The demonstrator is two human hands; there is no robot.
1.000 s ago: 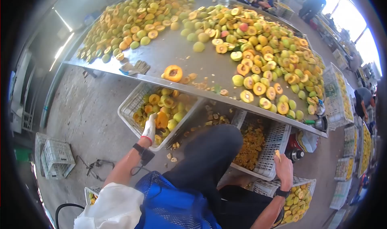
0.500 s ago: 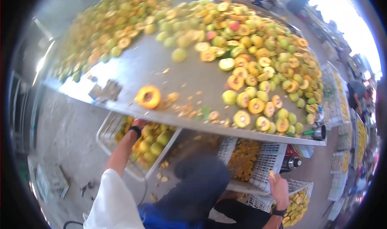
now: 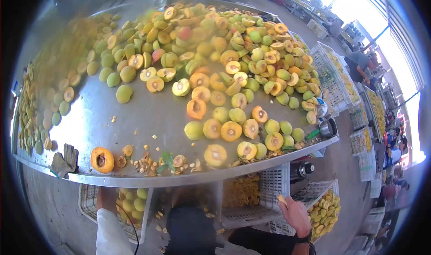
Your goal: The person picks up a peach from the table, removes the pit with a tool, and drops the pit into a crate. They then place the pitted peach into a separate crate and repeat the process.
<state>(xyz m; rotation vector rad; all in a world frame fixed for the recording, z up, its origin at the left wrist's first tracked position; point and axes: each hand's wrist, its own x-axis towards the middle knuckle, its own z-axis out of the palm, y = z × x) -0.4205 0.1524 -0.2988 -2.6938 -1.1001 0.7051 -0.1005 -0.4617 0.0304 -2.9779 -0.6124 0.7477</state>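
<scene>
My right hand (image 3: pixel 296 217), with a dark band at its wrist, is closed on a small yellowish-tan piece (image 3: pixel 282 200) whose kind I cannot tell. It is just below the table edge, beside a white crate of yellow-green fruit (image 3: pixel 324 212). My left forearm (image 3: pixel 106 196) reaches under the tabletop at the crate of whole peach-like fruit (image 3: pixel 134 200), and the hand itself is hidden. On the metal table (image 3: pixel 148 106) lie heaps of whole and halved fruit (image 3: pixel 231 131). One large orange half (image 3: pixel 102 159) sits apart near the front edge.
A grey glove (image 3: pixel 65 160) lies at the table's front left. Pits and scraps (image 3: pixel 146 162) are scattered along the front. A metal cup (image 3: pixel 328 128) is at the right corner. Below are a crate of brownish pieces (image 3: pixel 242 192) and a flask (image 3: pixel 301 169). People work at the right.
The view has swung, so the table sits lower and further left. My left hand, seen before in the fruit crate, is now hidden under the table edge. My right hand keeps its piece.
</scene>
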